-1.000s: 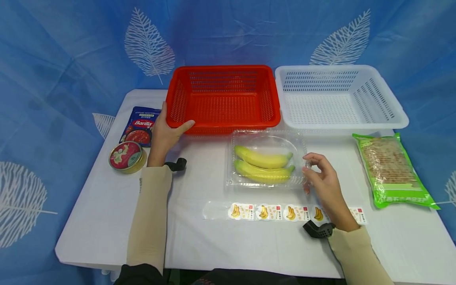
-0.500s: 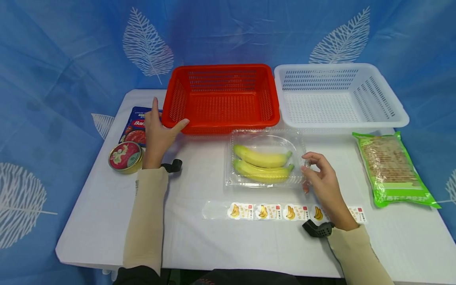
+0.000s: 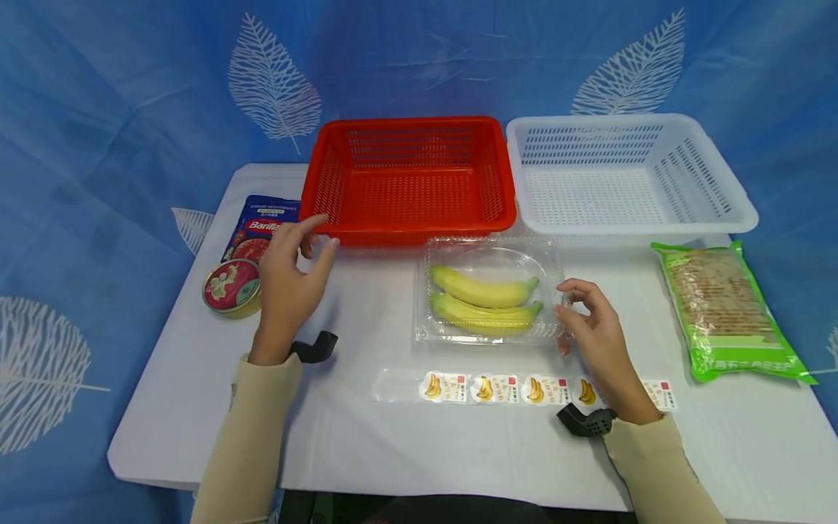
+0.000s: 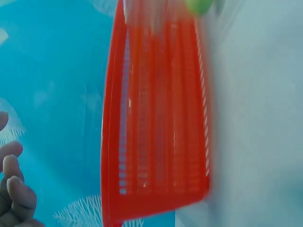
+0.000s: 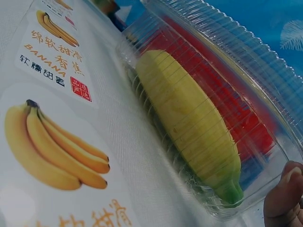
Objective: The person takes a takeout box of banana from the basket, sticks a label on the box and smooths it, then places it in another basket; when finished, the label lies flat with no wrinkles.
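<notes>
A clear plastic clamshell box (image 3: 548, 263) sits mid-table with two yellow bananas (image 3: 486, 290) inside. My right hand (image 3: 599, 346) pinches the box's right edge between thumb and fingers. In the right wrist view one banana (image 5: 189, 123) shows through the ribbed wall, beside a fingertip (image 5: 286, 194). My left hand (image 3: 288, 295) hovers off the front left corner of the red basket (image 3: 406, 236), fingers loosely bent and holding nothing. In front of the box lies a strip of banana stickers (image 3: 496, 389), partly hidden by my right wrist.
A white basket (image 3: 638, 230) stands at the back right, beside the red one. At left are a blue Barilla pouch (image 3: 268, 211), partly behind my left hand, and a round tin (image 3: 230, 285). A green-edged bag (image 3: 727, 306) lies on the right.
My left hand has let go of the red basket's left front corner and drawn back toward me. The right hand and the box have stayed in place.
</notes>
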Motion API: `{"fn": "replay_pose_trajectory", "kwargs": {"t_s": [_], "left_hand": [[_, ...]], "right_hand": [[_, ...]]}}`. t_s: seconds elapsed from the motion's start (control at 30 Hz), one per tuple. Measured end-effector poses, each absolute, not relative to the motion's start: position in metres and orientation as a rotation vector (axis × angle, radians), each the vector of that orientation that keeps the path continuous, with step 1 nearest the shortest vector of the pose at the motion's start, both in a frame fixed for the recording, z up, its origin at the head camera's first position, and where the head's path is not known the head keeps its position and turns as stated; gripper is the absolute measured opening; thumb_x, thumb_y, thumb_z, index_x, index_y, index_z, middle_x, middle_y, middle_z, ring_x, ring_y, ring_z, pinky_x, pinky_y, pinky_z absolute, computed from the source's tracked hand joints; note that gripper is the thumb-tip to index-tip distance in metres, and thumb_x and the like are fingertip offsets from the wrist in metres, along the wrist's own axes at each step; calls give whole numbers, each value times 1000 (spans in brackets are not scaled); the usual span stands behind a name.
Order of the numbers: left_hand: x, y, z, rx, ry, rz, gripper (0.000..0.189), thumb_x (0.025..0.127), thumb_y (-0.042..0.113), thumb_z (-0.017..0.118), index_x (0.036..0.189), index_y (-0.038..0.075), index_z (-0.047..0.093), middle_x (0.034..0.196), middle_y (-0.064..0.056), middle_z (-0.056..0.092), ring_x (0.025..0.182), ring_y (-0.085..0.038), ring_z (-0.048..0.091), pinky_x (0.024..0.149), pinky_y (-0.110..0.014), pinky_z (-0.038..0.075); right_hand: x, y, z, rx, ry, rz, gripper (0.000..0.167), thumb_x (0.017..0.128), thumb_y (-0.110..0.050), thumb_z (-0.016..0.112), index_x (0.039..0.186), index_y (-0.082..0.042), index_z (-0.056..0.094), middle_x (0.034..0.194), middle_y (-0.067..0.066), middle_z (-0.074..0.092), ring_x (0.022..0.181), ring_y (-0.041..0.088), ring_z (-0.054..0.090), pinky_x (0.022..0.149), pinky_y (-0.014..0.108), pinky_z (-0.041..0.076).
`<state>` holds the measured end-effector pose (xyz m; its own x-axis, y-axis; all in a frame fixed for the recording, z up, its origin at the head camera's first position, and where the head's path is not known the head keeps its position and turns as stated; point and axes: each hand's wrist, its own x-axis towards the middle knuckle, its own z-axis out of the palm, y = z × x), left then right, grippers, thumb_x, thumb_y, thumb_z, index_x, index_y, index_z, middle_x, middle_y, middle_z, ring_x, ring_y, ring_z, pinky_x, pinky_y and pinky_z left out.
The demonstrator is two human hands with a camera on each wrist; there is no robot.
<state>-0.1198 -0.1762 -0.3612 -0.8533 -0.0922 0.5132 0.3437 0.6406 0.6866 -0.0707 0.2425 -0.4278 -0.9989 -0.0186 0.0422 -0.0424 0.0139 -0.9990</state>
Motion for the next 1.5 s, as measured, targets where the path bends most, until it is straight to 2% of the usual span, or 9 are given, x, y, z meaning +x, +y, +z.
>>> {"fn": "replay_pose_trajectory", "kwargs": {"t_s": [0.1,0.3,0.47,0.6,0.77,1.07,1.27,1.5], "left_hand": [[-99,-169,-364,-252,-2390,-1152,34,95,18,74,128,11,71,92,-11,58,82,-15,48,68,-28,36],[-59,-151,-371,-328,-2549,-1158,28,93,20,77,120,14,74,84,-4,57,78,-12,49,65,-24,42],[-31,-138,-379,-443,-2637,-1180,29,89,18,82,117,15,74,80,2,54,74,-9,49,62,-28,47],[-18,-126,-390,-572,-2665,-1230,27,89,20,82,115,15,73,79,5,53,71,-8,48,58,-27,45],[-9,-111,-409,-697,-2751,-1245,26,92,24,80,114,13,73,80,6,53,69,-8,49,59,-22,44],[-3,-95,-432,-671,-2917,-1211,28,89,25,83,113,16,72,80,8,54,67,-8,48,60,-21,43],[-4,-94,-437,-644,-2963,-1154,32,85,24,86,113,16,73,79,8,51,68,-6,42,61,-23,40],[-6,-92,-440,-612,-3004,-1121,34,83,24,88,113,17,74,79,8,50,70,-6,43,63,-24,39]], "right_hand": [[-71,243,-427,66,-2224,2193,29,102,1,56,130,-3,53,112,15,42,53,11,49,41,25,44],[-70,242,-427,59,-2227,2187,28,102,1,56,129,-3,53,112,15,42,53,10,49,42,25,44],[-69,242,-427,61,-2237,2178,28,102,1,56,130,-4,53,112,14,42,53,10,50,42,25,44],[-69,243,-428,40,-2271,2156,29,102,-2,57,131,-7,54,113,13,43,55,10,51,43,24,46],[-69,243,-428,7,-2295,2144,30,103,-4,57,132,-8,54,115,12,44,57,9,52,44,24,46],[-69,243,-429,0,-2331,2110,31,103,-5,56,134,-8,52,116,13,43,57,10,52,45,24,47],[-70,243,-428,-1,-2322,2127,32,103,-5,56,134,-7,52,116,13,43,57,10,52,45,24,46],[-70,243,-428,-12,-2331,2118,31,103,-5,56,134,-9,53,116,13,43,58,10,52,45,25,47]]}}
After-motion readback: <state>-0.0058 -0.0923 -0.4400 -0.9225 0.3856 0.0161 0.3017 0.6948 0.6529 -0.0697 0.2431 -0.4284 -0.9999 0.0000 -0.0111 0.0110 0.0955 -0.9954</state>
